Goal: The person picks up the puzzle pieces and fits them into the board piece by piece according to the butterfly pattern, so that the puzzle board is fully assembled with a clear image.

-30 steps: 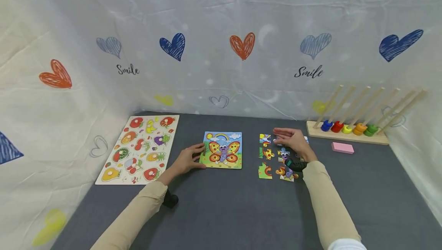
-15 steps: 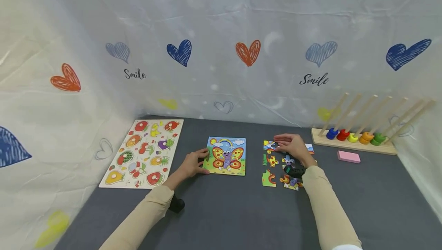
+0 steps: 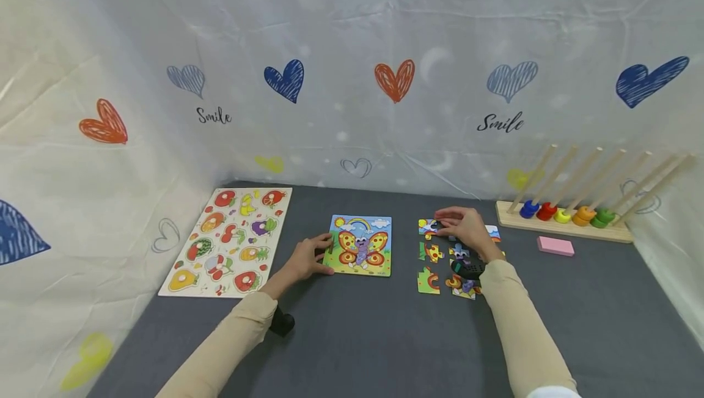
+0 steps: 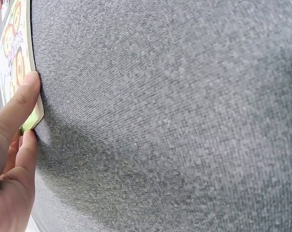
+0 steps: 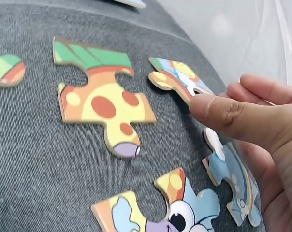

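In the head view, my left hand holds the left side of a square butterfly picture board. The left wrist view shows the thumb on one edge of the board's corner and fingertips on the other. My right hand is at a corner jigsaw piece with a sun on it, pinching its edge between thumb and fingers; the fingertips behind it are partly hidden. Nearby lie a red-spotted wing piece, a rainbow piece and a butterfly-face piece. The right hand and wrist camera cover some pieces in the head view.
A fruit puzzle board lies at the left on the grey table. At the back right stands a wooden peg rack with coloured rings. A pink block lies before it. A printed curtain borders the table.
The head view has shifted a little. My right fingertips have come in against the sun piece. My left hand stays at the butterfly board.
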